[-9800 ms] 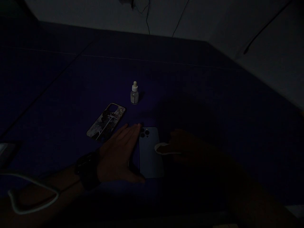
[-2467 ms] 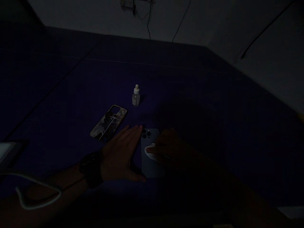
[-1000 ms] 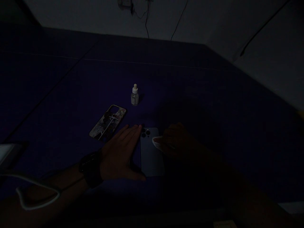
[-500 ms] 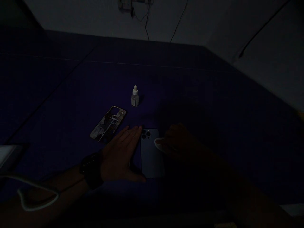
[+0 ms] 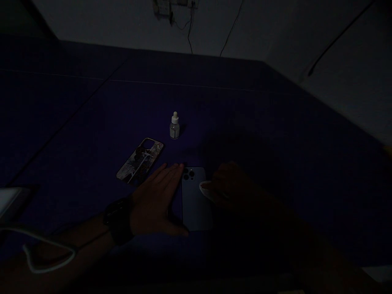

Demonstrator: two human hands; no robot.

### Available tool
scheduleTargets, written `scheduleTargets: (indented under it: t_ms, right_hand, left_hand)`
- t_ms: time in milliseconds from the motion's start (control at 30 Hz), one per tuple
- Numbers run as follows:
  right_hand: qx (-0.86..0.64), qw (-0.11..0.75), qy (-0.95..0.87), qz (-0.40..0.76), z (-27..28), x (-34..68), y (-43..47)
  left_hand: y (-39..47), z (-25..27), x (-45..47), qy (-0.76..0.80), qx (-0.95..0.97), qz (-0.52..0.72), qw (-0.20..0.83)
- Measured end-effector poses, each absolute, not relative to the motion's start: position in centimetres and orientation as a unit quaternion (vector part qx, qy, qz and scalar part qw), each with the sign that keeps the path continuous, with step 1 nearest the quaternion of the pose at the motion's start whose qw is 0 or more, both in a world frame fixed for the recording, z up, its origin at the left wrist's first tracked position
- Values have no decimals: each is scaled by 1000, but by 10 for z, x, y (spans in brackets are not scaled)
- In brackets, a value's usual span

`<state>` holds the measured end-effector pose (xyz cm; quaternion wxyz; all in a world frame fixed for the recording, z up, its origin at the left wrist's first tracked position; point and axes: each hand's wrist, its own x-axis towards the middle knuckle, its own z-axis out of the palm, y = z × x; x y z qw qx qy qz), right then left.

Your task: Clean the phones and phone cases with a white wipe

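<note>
A blue-grey smartphone [image 5: 196,204] lies back side up on the dark purple surface, its camera lenses at the far left corner. Along its left edge rests my left hand [image 5: 156,200], fingers stretched out and the thumb spread towards the phone's near corner. My right hand [image 5: 228,181], in deep shadow, pinches a white cotton pad [image 5: 206,190] over the phone's right side; whether the pad presses on the back is hard to see. Left of the phone lies a patterned phone case [image 5: 139,161] with a camera cut-out. A small dropper bottle [image 5: 174,127] with a white cap stands upright beyond them.
The scene is very dim. A white object [image 5: 12,200] lies at the left edge. A pale cable loop [image 5: 50,269] crosses near my left forearm. Wires and a socket [image 5: 163,7] are on the wall behind the table [image 5: 92,122].
The cotton pad in my right hand has shifted very slightly down over the phone's right edge. My left hand has stayed in place; the view has tilted a little.
</note>
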<state>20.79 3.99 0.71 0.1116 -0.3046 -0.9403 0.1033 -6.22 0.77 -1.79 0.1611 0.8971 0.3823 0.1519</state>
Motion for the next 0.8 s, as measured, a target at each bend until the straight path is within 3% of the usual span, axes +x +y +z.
scheduleTargets:
  t_ms: [133, 267, 400, 600, 800]
  right_hand:
    - [-245, 119, -951, 149, 3, 201, 36]
    - [-276, 153, -942, 115, -3, 203, 40]
    - [-311, 136, -934, 113, 1, 210, 44]
    - [-245, 113, -950, 155, 0, 204, 37]
    - [-310, 145, -933, 113, -1, 209, 44]
  left_hand:
    - [8, -17, -62, 385, 896, 151, 161]
    - [8, -17, -61, 385, 895, 159, 160]
    - [8, -17, -61, 387, 894, 157, 160]
    - [8, -16, -61, 387, 896, 146, 160]
    - [8, -16, -62, 384, 899, 145, 153]
